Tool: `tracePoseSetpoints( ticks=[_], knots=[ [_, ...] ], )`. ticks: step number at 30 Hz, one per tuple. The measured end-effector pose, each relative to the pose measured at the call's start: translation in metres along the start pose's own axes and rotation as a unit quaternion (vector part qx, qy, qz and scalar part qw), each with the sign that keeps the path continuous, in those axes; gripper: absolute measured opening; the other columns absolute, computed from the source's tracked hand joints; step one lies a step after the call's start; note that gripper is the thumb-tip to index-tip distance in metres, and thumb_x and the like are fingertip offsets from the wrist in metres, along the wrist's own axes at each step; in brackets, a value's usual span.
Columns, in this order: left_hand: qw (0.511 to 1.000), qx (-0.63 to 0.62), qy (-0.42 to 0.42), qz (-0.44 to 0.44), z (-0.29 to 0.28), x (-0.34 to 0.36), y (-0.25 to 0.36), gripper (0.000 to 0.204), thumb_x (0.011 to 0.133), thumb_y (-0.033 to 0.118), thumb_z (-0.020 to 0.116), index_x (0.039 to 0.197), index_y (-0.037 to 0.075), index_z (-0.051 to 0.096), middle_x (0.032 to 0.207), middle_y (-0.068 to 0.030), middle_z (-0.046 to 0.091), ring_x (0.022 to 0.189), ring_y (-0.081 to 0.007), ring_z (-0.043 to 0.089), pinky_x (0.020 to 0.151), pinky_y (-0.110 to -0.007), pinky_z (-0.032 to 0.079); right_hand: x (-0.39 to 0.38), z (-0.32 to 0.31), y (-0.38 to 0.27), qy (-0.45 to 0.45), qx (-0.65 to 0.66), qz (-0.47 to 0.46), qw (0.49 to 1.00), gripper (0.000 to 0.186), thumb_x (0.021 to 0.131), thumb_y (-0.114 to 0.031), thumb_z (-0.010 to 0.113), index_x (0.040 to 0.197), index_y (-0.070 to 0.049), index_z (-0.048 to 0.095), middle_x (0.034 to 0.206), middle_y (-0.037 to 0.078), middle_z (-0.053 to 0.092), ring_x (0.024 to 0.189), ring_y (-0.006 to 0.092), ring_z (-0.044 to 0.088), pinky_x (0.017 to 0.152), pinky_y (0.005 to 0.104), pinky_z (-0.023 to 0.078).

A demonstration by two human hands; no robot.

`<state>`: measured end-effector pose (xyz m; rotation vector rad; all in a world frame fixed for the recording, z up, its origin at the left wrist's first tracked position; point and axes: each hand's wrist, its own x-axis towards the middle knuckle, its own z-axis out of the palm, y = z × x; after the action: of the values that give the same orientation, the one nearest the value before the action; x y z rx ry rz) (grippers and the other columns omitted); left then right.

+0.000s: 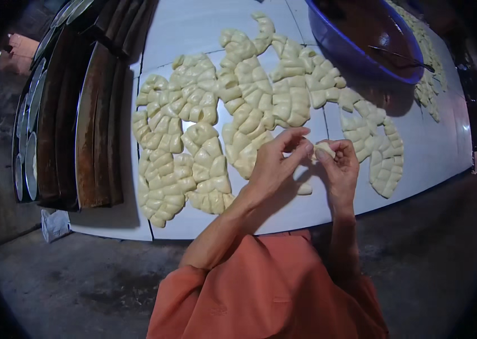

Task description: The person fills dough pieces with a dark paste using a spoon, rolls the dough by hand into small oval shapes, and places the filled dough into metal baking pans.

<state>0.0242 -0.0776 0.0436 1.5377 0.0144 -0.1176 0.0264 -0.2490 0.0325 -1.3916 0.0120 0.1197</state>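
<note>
Over the front part of the white table, my two hands meet at a small pale piece of dough (324,149). My right hand (342,169) pinches it between thumb and fingers. My left hand (279,160) has its thumb and fingers closed together at the left side of the same piece; its fingertips partly hide what they grip. Close by, a small loose bit of dough (304,188) lies on the tabletop below my hands. Many glossy, pale dough pieces (244,85) lie packed side by side in patches beyond and left of my hands, with another patch (388,161) to the right.
A purple basin (329,42) with brown contents and a thin-handled utensil (399,58) stands at the far right. More dough strips (430,73) lie beyond it. Stacked long, dark metal pans (94,130) occupy the left side. The white table (283,217) ends just before my body.
</note>
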Motion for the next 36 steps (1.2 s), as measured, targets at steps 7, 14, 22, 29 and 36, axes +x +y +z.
tracePoseSetpoints(
  ticks=[7, 14, 22, 29, 36],
  knots=[
    [0.948, 0.02, 0.029, 0.315, 0.046, 0.024, 0.011, 0.065, 0.088, 0.04, 0.071, 0.133, -0.004, 0.055, 0.119, -0.0181, 0.068, 0.105, -0.0299, 0.068, 0.085, -0.033, 0.054, 0.006, 0.028, -0.062, -0.001, 0.275, 0.099, 0.956, 0.025, 0.088, -0.001, 0.069, 0.107, -0.004, 0.054, 0.098, 0.004, 0.062, 0.09, 0.0114, 0.063, 0.076, 0.0247, 0.053],
    [0.979, -0.117, -0.018, 0.168, 0.078, 0.067, 0.012, 0.108, 0.081, 0.028, 0.083, 0.156, 0.003, 0.009, 0.138, -0.016, 0.055, 0.111, -0.0215, 0.063, 0.095, -0.033, 0.05, 0.079, 0.001, -0.105, -0.053, 0.255, 0.057, 0.964, 0.012, 0.097, -0.018, 0.061, 0.103, -0.008, 0.057, 0.088, -0.002, 0.058, 0.076, 0.0043, 0.057, 0.064, 0.019, 0.045],
    [0.995, -0.085, -0.041, -0.017, 0.04, 0.051, 0.0, 0.039, 0.097, 0.01, 0.061, 0.133, -0.003, 0.052, 0.112, -0.0168, 0.068, 0.098, -0.0202, 0.067, 0.085, -0.031, 0.055, 0.27, -0.094, -0.126, -0.056, -0.374, -0.011, 0.926, 0.022, 0.089, -0.023, 0.06, 0.102, -0.004, 0.059, 0.09, 0.006, 0.064, 0.086, 0.0161, 0.062, 0.076, 0.0315, 0.049],
    [0.998, -0.041, 0.01, -0.051, 0.02, 0.044, 0.002, 0.032, 0.098, 0.016, 0.062, 0.122, -0.006, 0.061, 0.105, -0.0129, 0.07, 0.092, -0.016, 0.067, 0.081, -0.029, 0.054, 0.294, -0.093, -0.111, -0.203, -0.554, 0.027, 0.807, 0.035, 0.079, -0.027, 0.062, 0.104, -0.003, 0.066, 0.1, 0.018, 0.069, 0.097, 0.0303, 0.065, 0.088, 0.0398, 0.048],
    [0.996, -0.085, -0.021, -0.02, 0.033, 0.064, 0.004, 0.031, 0.099, 0.016, 0.059, 0.122, -0.005, 0.061, 0.107, -0.0127, 0.069, 0.094, -0.018, 0.067, 0.083, -0.029, 0.053, 0.27, -0.082, -0.134, -0.168, -0.095, 0.084, 0.978, 0.014, 0.097, -0.018, 0.06, 0.094, -0.004, 0.057, 0.079, 0.006, 0.063, 0.07, 0.0127, 0.063, 0.059, 0.0274, 0.051]
  ],
)
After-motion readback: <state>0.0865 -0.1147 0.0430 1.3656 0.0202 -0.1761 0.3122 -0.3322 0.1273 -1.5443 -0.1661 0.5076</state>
